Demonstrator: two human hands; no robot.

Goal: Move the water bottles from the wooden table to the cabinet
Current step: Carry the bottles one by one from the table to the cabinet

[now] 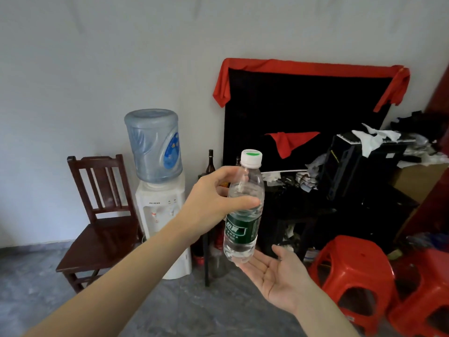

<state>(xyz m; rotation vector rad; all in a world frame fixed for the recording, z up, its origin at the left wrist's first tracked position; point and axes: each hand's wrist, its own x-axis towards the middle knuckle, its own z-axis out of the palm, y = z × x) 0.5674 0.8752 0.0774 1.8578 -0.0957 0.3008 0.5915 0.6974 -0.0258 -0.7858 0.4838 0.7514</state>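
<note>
A clear plastic water bottle [244, 215] with a white cap and a dark green label hangs upright in mid-air at the centre of the view. My left hand [213, 203] is shut around its upper body, thumb in front. My right hand [277, 273] lies palm up just under and to the right of the bottle's base, fingers spread; whether it touches the base I cannot tell. No wooden table or cabinet shows plainly in this view.
A dark wooden chair [102, 215] stands at left beside a white water dispenser [160, 215] with a blue jug. A black table [340, 203] piled with clutter sits behind the bottle. Red plastic stools [357, 271] stand at lower right. A dark glass bottle [210, 161] stands by the wall.
</note>
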